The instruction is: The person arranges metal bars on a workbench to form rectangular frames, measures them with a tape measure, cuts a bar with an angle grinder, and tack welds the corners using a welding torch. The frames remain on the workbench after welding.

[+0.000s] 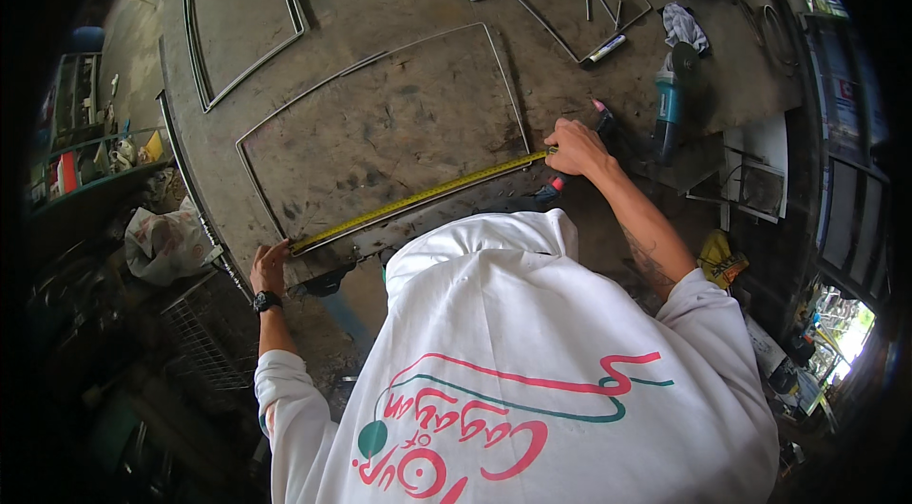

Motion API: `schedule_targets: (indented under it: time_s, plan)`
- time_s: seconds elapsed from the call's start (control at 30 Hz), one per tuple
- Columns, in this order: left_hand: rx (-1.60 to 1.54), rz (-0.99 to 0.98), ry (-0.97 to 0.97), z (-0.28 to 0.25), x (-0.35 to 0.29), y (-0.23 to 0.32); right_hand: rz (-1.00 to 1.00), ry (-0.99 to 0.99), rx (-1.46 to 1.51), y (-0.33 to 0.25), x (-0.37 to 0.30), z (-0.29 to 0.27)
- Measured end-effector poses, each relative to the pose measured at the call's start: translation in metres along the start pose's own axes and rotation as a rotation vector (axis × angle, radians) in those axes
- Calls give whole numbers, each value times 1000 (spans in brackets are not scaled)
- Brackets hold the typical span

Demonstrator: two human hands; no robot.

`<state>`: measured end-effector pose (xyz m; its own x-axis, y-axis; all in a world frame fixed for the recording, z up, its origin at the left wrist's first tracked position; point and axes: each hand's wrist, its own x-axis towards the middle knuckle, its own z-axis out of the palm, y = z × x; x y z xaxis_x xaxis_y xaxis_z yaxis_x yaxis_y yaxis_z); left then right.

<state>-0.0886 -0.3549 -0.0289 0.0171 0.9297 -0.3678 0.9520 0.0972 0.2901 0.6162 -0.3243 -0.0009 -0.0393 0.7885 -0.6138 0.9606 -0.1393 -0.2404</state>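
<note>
Green-edged shelving (104, 176) flanks the scuffed brown tabletop (408, 119); I see a long yellow tape measure (418, 195) along the rectangular grey metal frame (507, 91), right hand (576, 147) gripping one end; left hand (270, 265), fingers: can't tell.

This looks like a workshop for metal things. The big brown table (389, 129) is scratched and stained. On it are a thin metal frame (507, 86), short loose rods (604, 5), a blue grinder (669, 103) (that's a tool with a spinning disc), a crumpled rag (683, 27) and a yellow measuring tape (418, 199). Cluttered shelves (100, 162) stand at the left.
</note>
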Motion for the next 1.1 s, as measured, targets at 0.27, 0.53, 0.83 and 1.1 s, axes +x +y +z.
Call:
schedule_targets:
  time_s: [0.27, 0.53, 0.83, 1.1]
  plan:
    - [38, 107, -9, -11, 2, -2, 29, 42, 34, -7, 0, -2]
    - [30, -6, -92, -17, 6, 8, 45, 45, 62, -5, 2, 1]
    - [62, -3, -82, -15, 5, 10, 50, 44, 97, -6, 0, -1]
    - [23, -71, -94, -15, 4, 13, 58, 21, 83, -5, 2, -2]
